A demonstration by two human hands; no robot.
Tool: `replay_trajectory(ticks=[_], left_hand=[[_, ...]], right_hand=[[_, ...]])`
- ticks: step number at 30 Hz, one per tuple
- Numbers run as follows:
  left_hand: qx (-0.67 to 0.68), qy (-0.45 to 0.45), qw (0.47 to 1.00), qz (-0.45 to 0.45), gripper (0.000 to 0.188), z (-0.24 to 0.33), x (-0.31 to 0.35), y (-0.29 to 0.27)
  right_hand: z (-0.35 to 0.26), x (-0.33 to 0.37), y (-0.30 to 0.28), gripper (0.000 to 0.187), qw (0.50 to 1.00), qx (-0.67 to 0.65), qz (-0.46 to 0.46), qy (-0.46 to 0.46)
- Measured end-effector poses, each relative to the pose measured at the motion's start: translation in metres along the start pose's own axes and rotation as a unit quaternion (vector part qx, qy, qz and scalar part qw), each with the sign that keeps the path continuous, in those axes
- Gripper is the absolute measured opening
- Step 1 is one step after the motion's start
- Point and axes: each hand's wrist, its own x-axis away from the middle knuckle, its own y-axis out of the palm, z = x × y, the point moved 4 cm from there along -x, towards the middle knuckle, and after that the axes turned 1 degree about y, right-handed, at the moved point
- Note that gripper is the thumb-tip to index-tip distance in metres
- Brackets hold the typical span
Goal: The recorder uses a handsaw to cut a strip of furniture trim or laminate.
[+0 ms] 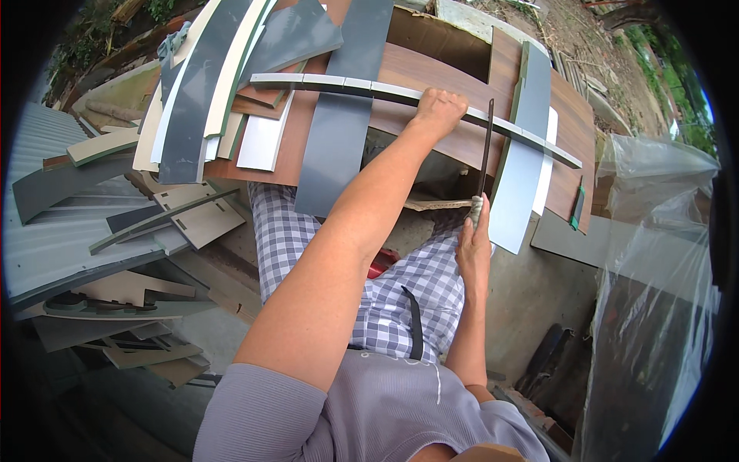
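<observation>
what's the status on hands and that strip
Left hand pressing long pale strip onto brown board. Right hand gripping thin dark blade across it. Nothing blocking.

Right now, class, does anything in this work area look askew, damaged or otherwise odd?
Yes. The brown board has a rectangular hole cut out. Grey and white offcuts lie criss-crossed on it, and more scraps are heaped unevenly at the left.
</observation>
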Motion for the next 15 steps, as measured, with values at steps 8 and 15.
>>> replay_trajectory(ticks=[8,15], left_hand=[[-0.008,-0.004,1.000,0.018,0.006,0.003,0.001,-0.004],[0.016,-0.001,1.000,0.004,0.007,0.002,0.001,-0.005]], right_hand=[[-0.021,-0.071,-0.001,0.047,0.996,-0.071,0.023,-0.059],[-0.037,-0.076,-0.006,0.046,0.993,-0.111,-0.025,0.010]])
